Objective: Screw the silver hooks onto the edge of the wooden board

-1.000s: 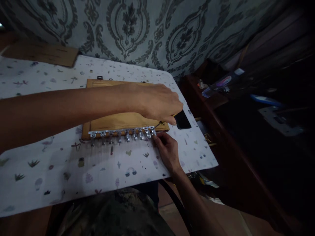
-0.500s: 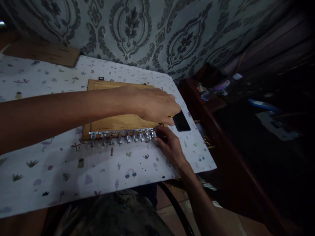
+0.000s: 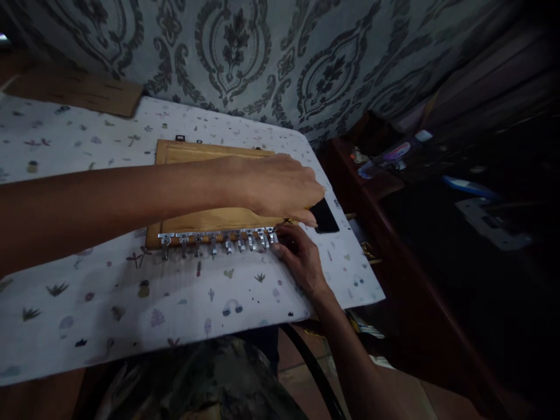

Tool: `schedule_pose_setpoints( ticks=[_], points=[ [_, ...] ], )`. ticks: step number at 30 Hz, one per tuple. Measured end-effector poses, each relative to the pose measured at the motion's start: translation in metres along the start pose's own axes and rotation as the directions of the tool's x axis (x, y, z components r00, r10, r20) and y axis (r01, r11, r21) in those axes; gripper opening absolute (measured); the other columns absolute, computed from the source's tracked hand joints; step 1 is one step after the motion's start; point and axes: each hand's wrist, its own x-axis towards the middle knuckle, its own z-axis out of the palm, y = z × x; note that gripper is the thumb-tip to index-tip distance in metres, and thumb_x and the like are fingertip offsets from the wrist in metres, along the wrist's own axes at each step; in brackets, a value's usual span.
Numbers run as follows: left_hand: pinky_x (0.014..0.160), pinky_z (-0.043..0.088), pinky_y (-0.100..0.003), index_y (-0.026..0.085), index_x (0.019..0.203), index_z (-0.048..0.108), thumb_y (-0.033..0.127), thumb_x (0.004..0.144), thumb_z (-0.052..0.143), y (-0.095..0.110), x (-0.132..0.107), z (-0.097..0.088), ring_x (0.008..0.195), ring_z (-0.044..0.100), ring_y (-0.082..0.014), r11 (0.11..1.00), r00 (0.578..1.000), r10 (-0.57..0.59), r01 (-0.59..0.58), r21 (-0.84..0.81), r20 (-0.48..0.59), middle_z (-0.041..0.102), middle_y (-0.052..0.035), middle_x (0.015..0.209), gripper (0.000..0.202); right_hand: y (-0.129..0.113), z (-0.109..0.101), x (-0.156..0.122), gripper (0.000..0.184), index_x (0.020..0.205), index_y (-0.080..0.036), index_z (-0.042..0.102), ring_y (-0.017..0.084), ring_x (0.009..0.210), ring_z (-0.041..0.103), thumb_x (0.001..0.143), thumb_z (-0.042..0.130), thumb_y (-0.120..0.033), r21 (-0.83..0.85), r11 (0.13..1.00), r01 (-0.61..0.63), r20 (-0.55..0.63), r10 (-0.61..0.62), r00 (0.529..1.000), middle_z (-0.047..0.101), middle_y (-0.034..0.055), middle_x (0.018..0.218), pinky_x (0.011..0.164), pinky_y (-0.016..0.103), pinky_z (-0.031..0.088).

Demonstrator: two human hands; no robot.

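A wooden board (image 3: 205,219) with a framed edge lies flat on the table. Along its near edge runs a silver metal hook rack (image 3: 227,242) with several hooks hanging over the side. My right hand (image 3: 303,259) is closed at the rack's right end, with thumb and fingers pinching it. Reaching across the board from the left, my left hand (image 3: 282,185) is curled into a fist above the right corner. A bit of yellow shows beneath its fingers; most of what it grips is hidden. Small dark and yellowish detail lies between the two hands.
A black phone (image 3: 326,217) lies right of the board, partly behind my left hand. Brown cardboard (image 3: 79,90) rests at the far left. Beyond the patterned tablecloth's (image 3: 184,315) right edge are a plastic bottle (image 3: 394,154) and a metal plate (image 3: 492,224).
My left hand has shifted slightly to the right, and its thumb sits a little further right and lower. My right hand and the hook rack look almost unmoved.
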Motion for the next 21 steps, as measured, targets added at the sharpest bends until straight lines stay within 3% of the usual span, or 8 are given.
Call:
schedule_pose_setpoints(
  ticks=[6, 12, 15, 18, 21],
  points=[
    [0.060, 0.027, -0.031, 0.013, 0.134, 0.060, 0.027, 0.104, 0.051, 0.003, -0.003, 0.002, 0.076, 0.062, -0.0198, 0.998, 1.000, -0.026, 0.026, -0.060, 0.005, 0.072, -0.0100, 0.101, 0.034, 0.001, 0.001, 0.000, 0.032, 0.111, -0.024, 0.071, 0.027, 0.112, 0.068, 0.089, 0.071, -0.046, 0.005, 0.999, 0.035, -0.021, -0.035, 0.999, 0.071, 0.0102, 0.125, 0.091, 0.043, 0.057],
    [0.068, 0.034, -0.030, 0.009, 0.122, 0.067, 0.034, 0.106, 0.047, 0.007, 0.004, 0.010, 0.079, 0.063, -0.0206, 0.998, 0.997, -0.055, 0.053, -0.046, -0.049, 0.073, -0.0119, 0.096, 0.036, 0.001, 0.003, 0.000, 0.035, 0.112, -0.024, 0.070, 0.026, 0.105, 0.069, 0.088, 0.071, -0.050, 0.021, 0.999, 0.043, -0.029, -0.042, 0.999, 0.072, 0.0094, 0.119, 0.089, 0.042, 0.057],
    [0.071, 0.036, -0.032, 0.009, 0.131, 0.059, 0.038, 0.104, 0.047, 0.007, 0.002, 0.011, 0.084, 0.063, -0.0238, 0.997, 0.997, -0.035, 0.030, -0.071, -0.062, 0.073, -0.0130, 0.097, 0.041, 0.000, 0.003, 0.000, 0.034, 0.111, -0.025, 0.070, 0.027, 0.108, 0.068, 0.089, 0.070, -0.051, 0.026, 0.998, 0.053, -0.030, -0.053, 0.998, 0.072, 0.0091, 0.119, 0.091, 0.043, 0.056],
    [0.071, 0.037, -0.033, 0.009, 0.143, 0.046, 0.033, 0.099, 0.050, 0.005, -0.003, 0.006, 0.081, 0.061, -0.0248, 0.992, 1.000, -0.008, 0.005, -0.129, -0.024, 0.073, -0.0125, 0.096, 0.050, 0.001, 0.002, -0.001, 0.032, 0.112, -0.025, 0.070, 0.027, 0.109, 0.068, 0.090, 0.069, -0.049, 0.023, 0.999, 0.049, -0.016, -0.049, 0.999, 0.071, 0.0096, 0.121, 0.092, 0.043, 0.056],
    [0.069, 0.036, -0.034, 0.009, 0.138, 0.048, 0.026, 0.096, 0.051, 0.002, -0.005, 0.002, 0.074, 0.057, -0.0225, 0.989, 0.998, -0.011, 0.020, -0.148, 0.058, 0.072, -0.0108, 0.093, 0.045, 0.003, 0.002, 0.000, 0.031, 0.112, -0.025, 0.071, 0.028, 0.111, 0.067, 0.090, 0.070, -0.047, 0.024, 0.998, 0.064, -0.018, -0.064, 0.998, 0.070, 0.0103, 0.125, 0.092, 0.044, 0.056]
  ],
)
